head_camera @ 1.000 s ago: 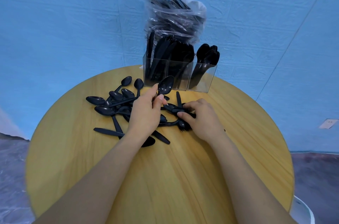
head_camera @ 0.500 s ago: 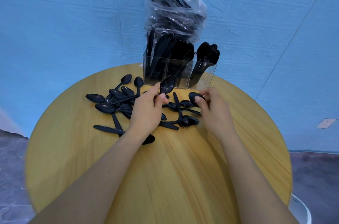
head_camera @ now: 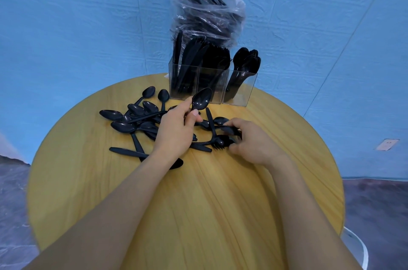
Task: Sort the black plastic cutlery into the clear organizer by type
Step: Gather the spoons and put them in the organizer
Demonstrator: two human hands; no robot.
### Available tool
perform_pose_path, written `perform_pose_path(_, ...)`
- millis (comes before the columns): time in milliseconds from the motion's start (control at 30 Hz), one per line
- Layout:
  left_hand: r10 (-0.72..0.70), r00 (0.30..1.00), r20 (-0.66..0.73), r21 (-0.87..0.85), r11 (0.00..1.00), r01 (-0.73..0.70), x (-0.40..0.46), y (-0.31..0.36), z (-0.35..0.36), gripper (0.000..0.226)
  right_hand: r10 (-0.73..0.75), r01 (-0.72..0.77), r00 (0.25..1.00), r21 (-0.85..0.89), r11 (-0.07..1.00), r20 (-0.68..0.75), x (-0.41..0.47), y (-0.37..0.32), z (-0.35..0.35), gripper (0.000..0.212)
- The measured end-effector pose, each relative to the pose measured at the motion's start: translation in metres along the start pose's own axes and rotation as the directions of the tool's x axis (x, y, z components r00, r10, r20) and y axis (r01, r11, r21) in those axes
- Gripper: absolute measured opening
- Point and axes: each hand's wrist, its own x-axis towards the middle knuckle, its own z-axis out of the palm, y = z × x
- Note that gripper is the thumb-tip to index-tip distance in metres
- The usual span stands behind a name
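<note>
A black spoon (head_camera: pixel 200 99) is held upright in the left hand (head_camera: pixel 176 130), pinched by its handle. The right hand (head_camera: pixel 254 143) is curled over a fork (head_camera: pixel 220 142) in the loose cutlery pile (head_camera: pixel 141 119) on the round counter (head_camera: pixel 198 203); whether it is gripped cannot be told. The clear organizer (head_camera: pixel 212 86), already stocked, stands at the far edge.
</note>
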Motion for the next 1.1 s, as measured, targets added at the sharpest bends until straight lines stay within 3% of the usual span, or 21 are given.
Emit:
perform_pose_path(167,0.035,0.999,0.006,0.016,0.999,-0.035,-0.001,0.001,0.000,0.041,-0.074,0.074,0.997,0.008,0.997,-0.038,0.000,0.002,0.002,0.026)
perform_pose_path(367,0.024,1.000,0.014,0.002,1.000,-0.024,0.001,-0.002,0.002,0.043,-0.058,0.071,0.973,0.051,0.996,-0.222,0.003,0.004,0.002,0.013)
perform_pose_path(467,0.011,1.000,0.012,-0.009,1.000,-0.010,0.001,-0.002,0.002,0.044,-0.001,0.069,0.935,0.177,0.982,-0.355,0.006,0.005,0.002,0.009)
perform_pose_path(600,0.000,1.000,-0.001,-0.015,1.000,0.000,-0.001,0.001,0.001,0.043,0.012,0.183,0.876,0.356,0.916,-0.481,0.003,0.002,-0.004,0.020)
perform_pose_path(833,0.071,0.997,0.000,-0.039,0.997,-0.071,-0.005,0.012,0.001,0.038,0.011,0.351,0.793,0.472,0.808,-0.609,-0.001,-0.013,-0.002,0.003)
perform_pose_path(1100,0.131,0.970,0.205,-0.372,0.927,-0.046,-0.016,0.028,0.004,0.040,0.049,0.400,0.717,0.467,0.789,-0.696,0.001,-0.019,0.005,0.011)
